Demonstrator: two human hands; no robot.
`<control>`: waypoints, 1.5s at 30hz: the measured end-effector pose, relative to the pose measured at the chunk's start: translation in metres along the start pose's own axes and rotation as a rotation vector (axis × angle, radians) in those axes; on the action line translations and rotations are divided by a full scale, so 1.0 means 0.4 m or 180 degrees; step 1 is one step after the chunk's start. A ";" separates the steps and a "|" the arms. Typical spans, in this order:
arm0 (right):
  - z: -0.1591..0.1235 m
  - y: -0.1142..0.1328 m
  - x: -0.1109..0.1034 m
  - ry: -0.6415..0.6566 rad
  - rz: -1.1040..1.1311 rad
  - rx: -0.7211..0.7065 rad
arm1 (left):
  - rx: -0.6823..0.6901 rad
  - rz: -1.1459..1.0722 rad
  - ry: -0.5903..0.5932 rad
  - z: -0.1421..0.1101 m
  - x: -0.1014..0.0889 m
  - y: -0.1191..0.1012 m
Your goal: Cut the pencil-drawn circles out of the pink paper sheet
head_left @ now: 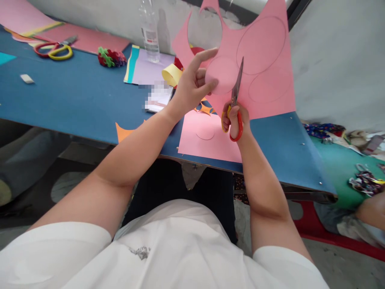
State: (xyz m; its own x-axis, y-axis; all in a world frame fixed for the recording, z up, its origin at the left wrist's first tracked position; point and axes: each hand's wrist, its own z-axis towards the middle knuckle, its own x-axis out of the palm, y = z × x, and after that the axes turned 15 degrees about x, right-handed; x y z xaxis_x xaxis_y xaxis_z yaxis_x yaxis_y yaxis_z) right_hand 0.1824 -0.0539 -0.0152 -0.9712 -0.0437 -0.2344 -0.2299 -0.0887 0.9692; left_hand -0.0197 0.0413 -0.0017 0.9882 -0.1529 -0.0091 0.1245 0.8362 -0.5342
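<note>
My left hand (197, 78) grips a round piece of pink paper (224, 78) between thumb and fingers. Scissors with one red and one yellow handle (237, 94) are in my right hand (237, 116), their blades pointing up and seemingly closed. Behind both hands stands a large pink paper sheet (267, 92) with pencilled ovals and a cut-out hole; whether my left hand also touches it, I cannot tell. Below lies another pink sheet (195, 140) with a curved line on it. Orange paper scraps (206, 108) show between my arms.
On the blue table (90, 96) are a second pair of scissors (58, 48), a fuzzy red-green bundle (111, 57), an eraser (27, 78), a clear bottle (150, 36), purple paper (142, 70) and a yellow paper curl (171, 74). A green table (337, 160) stands right, near another person's arm (373, 210).
</note>
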 end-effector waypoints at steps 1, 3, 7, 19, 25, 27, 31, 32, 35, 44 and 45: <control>0.001 -0.001 -0.001 0.0002 -0.0012 -0.0008 | 0.0003 0.0015 0.0016 0.001 -0.001 -0.001; 0.001 -0.003 -0.004 0.0004 -0.0010 -0.0038 | 0.0014 0.0042 0.0047 0.001 -0.002 -0.002; 0.001 -0.002 -0.005 0.0011 0.0032 -0.0092 | 0.0022 0.0068 0.0071 0.002 -0.006 0.009; -0.002 0.001 -0.014 0.0053 0.0135 0.0005 | 0.0347 -0.0385 0.0164 0.005 -0.017 0.035; -0.006 0.006 -0.019 0.0149 0.0130 0.0081 | 0.0450 -0.0347 0.0285 0.017 -0.016 0.056; -0.007 0.006 -0.020 0.0142 0.0111 0.0102 | 0.0492 -0.0275 0.0350 0.019 -0.016 0.066; -0.006 0.004 -0.020 0.0098 0.0040 0.0189 | 0.0603 -0.0349 0.0373 0.020 -0.020 0.081; -0.005 0.003 -0.020 0.0082 0.0030 0.0201 | 0.0592 -0.0372 0.0369 0.019 -0.021 0.082; -0.003 0.001 -0.023 0.0080 0.0077 0.0160 | 0.0403 -0.0291 0.0341 0.017 -0.024 0.078; -0.002 0.001 -0.032 0.0106 0.0029 -0.0002 | 0.0452 -0.0328 0.0333 0.017 -0.025 0.056; -0.002 0.002 -0.033 0.0106 0.0020 -0.0013 | 0.0483 -0.0332 0.0345 0.017 -0.026 0.056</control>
State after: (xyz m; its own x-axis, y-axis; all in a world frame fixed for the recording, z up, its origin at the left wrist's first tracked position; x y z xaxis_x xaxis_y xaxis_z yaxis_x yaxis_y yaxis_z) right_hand 0.1950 -0.0542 -0.0116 -0.9699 -0.0773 -0.2309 -0.2236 -0.0924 0.9703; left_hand -0.0268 0.0653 -0.0080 0.9549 -0.2917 -0.0557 0.2457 0.8813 -0.4036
